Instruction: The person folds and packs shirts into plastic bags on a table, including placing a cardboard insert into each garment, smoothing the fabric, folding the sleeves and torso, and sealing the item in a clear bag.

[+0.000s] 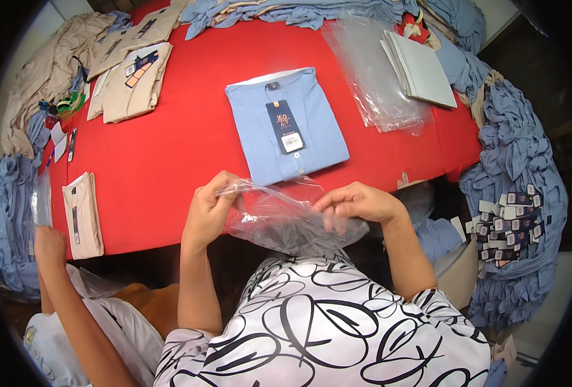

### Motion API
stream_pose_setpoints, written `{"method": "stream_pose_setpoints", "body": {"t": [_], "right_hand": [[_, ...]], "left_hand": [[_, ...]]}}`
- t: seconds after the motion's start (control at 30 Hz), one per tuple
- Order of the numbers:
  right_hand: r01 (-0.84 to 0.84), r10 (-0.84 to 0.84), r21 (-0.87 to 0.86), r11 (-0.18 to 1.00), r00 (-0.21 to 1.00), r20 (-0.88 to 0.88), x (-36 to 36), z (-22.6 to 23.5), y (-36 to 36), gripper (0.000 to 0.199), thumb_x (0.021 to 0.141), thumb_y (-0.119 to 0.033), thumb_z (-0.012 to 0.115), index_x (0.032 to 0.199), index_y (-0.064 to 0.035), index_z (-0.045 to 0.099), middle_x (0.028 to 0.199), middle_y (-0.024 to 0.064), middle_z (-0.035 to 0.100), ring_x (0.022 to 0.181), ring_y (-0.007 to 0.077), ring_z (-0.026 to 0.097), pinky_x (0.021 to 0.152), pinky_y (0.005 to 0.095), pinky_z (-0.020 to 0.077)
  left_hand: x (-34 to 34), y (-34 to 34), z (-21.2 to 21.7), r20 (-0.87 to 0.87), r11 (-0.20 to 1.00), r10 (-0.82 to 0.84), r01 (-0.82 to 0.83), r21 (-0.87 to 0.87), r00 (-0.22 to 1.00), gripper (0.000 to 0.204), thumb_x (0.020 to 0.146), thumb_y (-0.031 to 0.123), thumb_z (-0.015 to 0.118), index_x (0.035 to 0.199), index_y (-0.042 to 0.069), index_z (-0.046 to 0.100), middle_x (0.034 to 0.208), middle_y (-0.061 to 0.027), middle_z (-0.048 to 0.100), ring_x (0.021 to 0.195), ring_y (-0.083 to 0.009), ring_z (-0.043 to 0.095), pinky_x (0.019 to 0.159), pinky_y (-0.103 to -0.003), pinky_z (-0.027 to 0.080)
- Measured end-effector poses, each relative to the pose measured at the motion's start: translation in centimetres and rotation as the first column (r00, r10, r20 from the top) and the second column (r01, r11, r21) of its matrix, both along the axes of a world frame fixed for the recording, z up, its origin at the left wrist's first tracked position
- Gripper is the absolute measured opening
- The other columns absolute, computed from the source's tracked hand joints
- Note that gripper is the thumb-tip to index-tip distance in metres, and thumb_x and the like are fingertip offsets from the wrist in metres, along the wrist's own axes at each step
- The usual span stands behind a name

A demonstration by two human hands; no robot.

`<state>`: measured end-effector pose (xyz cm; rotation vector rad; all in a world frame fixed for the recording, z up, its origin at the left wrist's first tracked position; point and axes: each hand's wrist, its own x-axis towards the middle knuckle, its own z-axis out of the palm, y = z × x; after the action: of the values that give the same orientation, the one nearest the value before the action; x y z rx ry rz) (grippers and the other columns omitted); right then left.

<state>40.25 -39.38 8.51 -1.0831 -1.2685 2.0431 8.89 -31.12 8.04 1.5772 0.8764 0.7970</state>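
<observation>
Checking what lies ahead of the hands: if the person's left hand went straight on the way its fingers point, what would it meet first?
The left hand grips the clear plastic bag, fingers pointing right and slightly up-table. Past the bag, it would likely meet the folded blue shirt, though depth is unclear.

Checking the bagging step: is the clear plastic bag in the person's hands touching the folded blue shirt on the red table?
Cannot tell. In the head view the clear plastic bag overlaps the near hem of the folded blue shirt, but whether it rests on it or is held above it does not show.
</observation>
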Motion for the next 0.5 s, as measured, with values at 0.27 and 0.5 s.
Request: {"method": "stream_pose_setpoints", "body": {"t": [0.27,0.5], "right_hand": [[0.146,-0.151,0.051,0.988,0.981,0.122,0.4,-1.2,-0.3,0.015,0.091,-0.012,0.067,0.097,0.0021,0.066,0.084,0.0047,0.066,0.074,0.011,0.061,0.07,0.0275,0.0501],[-0.309,0.252,0.064,0.949,0.864,0.435,1.2,-5.5,3.4,0.011,0.093,-0.009,0.063,0.098,0.0004,0.066,0.086,0.0044,0.068,0.08,0.0102,0.065,0.072,0.0254,0.0535]], "left_hand": [[0.4,-0.4,-2.2,-0.11,0.991,0.041,-0.055,-0.124,0.993,0.025,0.102,0.021,0.051,0.093,0.0,0.062,0.067,-0.0007,0.058,0.064,-0.0081,0.054,0.06,-0.024,0.044],[-0.5,-0.8,-6.8,-0.145,0.8,-0.342,0.206,-0.564,0.928,0.033,0.105,0.028,0.045,0.088,0.003,0.061,0.077,-0.0034,0.065,0.07,-0.0101,0.061,0.063,-0.025,0.05]]}}
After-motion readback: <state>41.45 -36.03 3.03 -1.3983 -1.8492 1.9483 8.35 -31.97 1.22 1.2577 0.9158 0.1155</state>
